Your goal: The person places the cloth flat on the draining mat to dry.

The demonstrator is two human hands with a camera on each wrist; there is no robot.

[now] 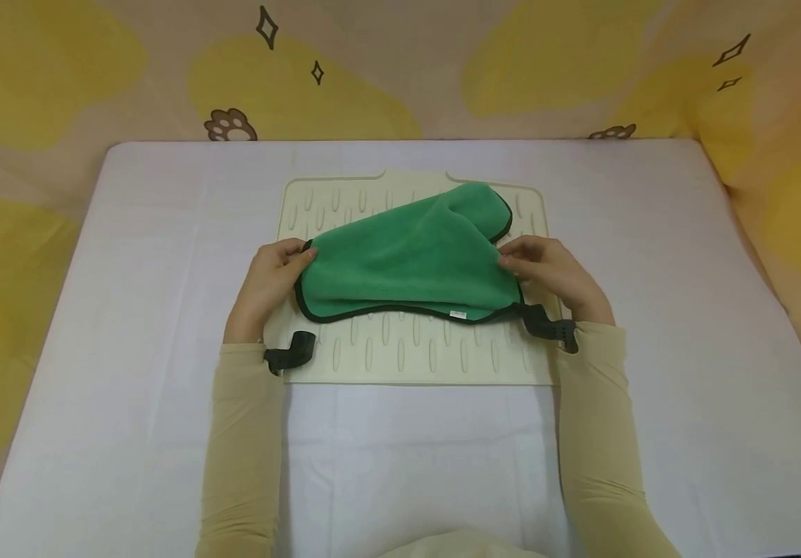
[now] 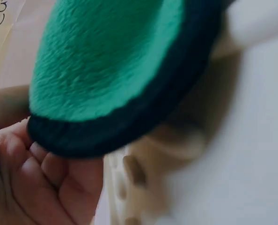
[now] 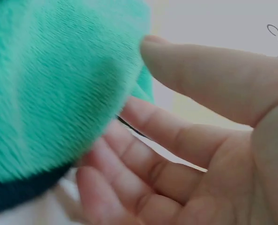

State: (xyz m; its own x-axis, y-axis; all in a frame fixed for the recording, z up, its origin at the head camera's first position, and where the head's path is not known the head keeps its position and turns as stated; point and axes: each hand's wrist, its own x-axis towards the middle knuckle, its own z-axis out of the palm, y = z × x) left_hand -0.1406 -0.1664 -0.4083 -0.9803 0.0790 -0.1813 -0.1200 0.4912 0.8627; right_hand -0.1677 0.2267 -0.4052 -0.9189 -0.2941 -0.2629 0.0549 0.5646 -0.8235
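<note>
A green cloth (image 1: 407,256) with a black border and a small white tag lies partly folded above a cream ribbed mat (image 1: 400,364). At its left end, my left hand (image 1: 273,280) pinches the edge between thumb and fingers. The left wrist view shows the fuzzy cloth (image 2: 101,61) with its dark border, and the left fingers (image 2: 50,173) curled under it. My right hand (image 1: 554,271) holds the right edge. Close up, the right thumb (image 3: 200,75) touches the cloth's near side while the other fingers reach behind it. The cloth's upper right corner is folded into a rounded flap.
The mat lies on a white-covered table (image 1: 128,310). A patterned yellow and beige fabric (image 1: 372,70) rises behind the table and along its sides. Black wrist mounts (image 1: 291,353) sit at both sleeve cuffs, the right one touching the cloth's lower right corner in the head view.
</note>
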